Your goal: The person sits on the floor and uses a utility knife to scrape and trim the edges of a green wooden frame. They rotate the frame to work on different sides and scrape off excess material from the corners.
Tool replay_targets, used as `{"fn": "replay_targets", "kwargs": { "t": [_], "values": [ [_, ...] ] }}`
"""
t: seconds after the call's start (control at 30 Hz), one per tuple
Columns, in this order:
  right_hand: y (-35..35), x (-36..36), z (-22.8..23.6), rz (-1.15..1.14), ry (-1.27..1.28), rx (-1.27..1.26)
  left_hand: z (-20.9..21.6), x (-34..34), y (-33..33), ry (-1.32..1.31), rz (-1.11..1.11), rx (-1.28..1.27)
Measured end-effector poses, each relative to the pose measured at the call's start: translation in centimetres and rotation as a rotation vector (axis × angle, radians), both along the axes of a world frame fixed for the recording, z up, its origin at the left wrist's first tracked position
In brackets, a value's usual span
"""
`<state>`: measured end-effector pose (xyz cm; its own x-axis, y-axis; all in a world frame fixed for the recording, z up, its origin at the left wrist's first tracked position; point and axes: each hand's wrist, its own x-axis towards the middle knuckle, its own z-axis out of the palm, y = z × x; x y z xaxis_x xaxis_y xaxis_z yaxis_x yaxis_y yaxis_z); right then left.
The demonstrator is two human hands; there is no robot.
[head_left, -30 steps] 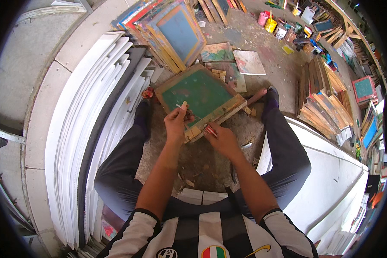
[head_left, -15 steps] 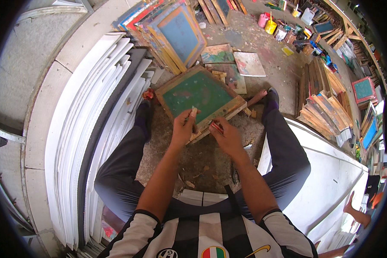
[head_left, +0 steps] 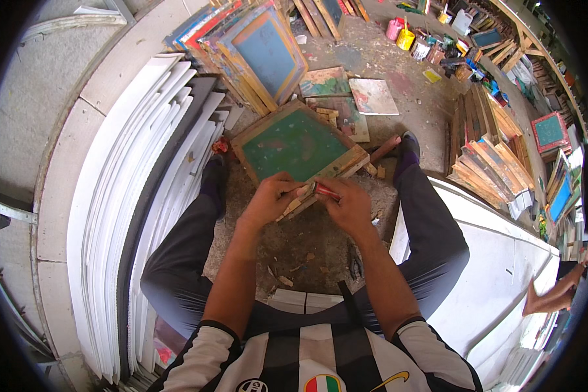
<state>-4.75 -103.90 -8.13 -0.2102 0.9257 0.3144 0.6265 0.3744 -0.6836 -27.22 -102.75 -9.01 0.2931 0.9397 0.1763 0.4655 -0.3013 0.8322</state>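
With left hand (head_left: pixel 272 198), pinching a small pale piece (head_left: pixel 301 191); with right hand (head_left: pixel 347 206), gripping a red tool (head_left: pixel 326 191) beside it, near the green-panelled wooden frame (head_left: pixel 297 140)'s closest edge, presumably for control.

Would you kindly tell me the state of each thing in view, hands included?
Left hand: fingers curled, grasp unclear
Right hand: closed on the red-handled tool
Green-panelled frame: face up, smudged
Blue-panelled frame: propped up at a slant
White boards: on edge, packed together
Yellow pot: upright
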Motion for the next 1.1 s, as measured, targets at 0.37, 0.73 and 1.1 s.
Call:
{"fn": "replay_targets", "kwargs": {
  "t": [0.37,0.73,1.1],
  "values": [
    [-0.7,0.0,0.5,0.125,-0.193,-0.008,1.8,1.7,-0.3,0.311,0.148,0.177],
    [-0.4,-1.2,-3.0,0.007,0.220,-0.191,-0.7,3.5,0.4,-0.762,0.549,-0.129],
    [-1.3,-3.2,-3.8,-0.014,0.298,-0.355,-5.3,-0.1,1.7,-0.721,0.513,-0.286]
  ]
}}
